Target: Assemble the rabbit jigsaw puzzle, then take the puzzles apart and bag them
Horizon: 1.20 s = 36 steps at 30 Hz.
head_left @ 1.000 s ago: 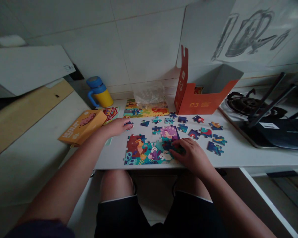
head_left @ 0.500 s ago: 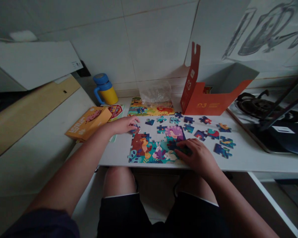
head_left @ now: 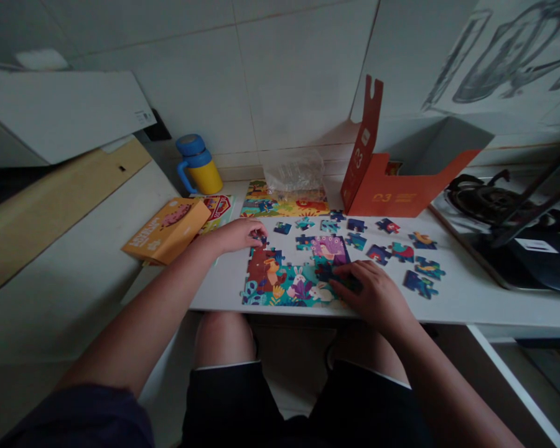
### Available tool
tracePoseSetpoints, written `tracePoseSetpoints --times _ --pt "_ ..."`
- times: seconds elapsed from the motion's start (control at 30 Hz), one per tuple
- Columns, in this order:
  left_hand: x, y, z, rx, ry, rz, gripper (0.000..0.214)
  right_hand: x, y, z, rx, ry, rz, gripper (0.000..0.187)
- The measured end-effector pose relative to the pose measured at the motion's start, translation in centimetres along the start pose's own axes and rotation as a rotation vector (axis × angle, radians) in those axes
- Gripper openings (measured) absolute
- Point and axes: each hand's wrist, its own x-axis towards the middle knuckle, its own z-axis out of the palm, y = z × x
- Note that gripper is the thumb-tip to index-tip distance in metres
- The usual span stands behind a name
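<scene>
A partly joined jigsaw (head_left: 289, 277) with bright animal pictures lies at the near edge of a white board (head_left: 452, 292). My left hand (head_left: 236, 235) pinches a dark puzzle piece (head_left: 261, 239) just above the jigsaw's top left corner. My right hand (head_left: 373, 292) rests palm down on the jigsaw's right end, fingers pressed on a dark piece there. Several loose pieces (head_left: 404, 252) are scattered over the board to the right and behind the jigsaw.
An open orange box (head_left: 392, 193) stands at the back, with a clear plastic bag (head_left: 292, 171) and a printed picture sheet (head_left: 284, 204) left of it. A yellow box (head_left: 168, 229) and a blue-lidded yellow mug (head_left: 198, 165) sit left. A gas stove (head_left: 499, 205) is on the right.
My left hand has carried its piece to the right, down to the jigsaw's top left corner. My right hand has stayed on the jigsaw's right end. The camera view shifted slightly.
</scene>
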Motion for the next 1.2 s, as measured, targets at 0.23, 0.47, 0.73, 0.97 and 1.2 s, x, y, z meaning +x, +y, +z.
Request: tracePoseSetpoints --times 0.23,0.47,0.73,0.97,1.2 --pt "-0.6 -0.3 -0.1 -0.014 -0.003 0.036 0.019 -0.1 0.0 0.0 0.0 -0.001 0.015 0.017" --pt "4.1 2.9 -0.2 0.092 -0.018 0.061 0.01 -0.1 0.2 0.3 -0.003 0.005 0.019 0.016" --pt "17.3 10.4 4.6 0.229 0.096 0.028 0.033 0.1 0.0 0.1 0.014 -0.011 0.031 0.013" --pt "22.6 10.8 5.3 0.215 0.012 -0.03 0.04 0.4 -0.5 -0.3 0.046 -0.008 0.055 0.01" --pt "23.7 9.5 5.2 0.059 -0.013 -0.126 0.04 0.4 -0.2 -0.2 0.043 -0.008 0.063 0.009"
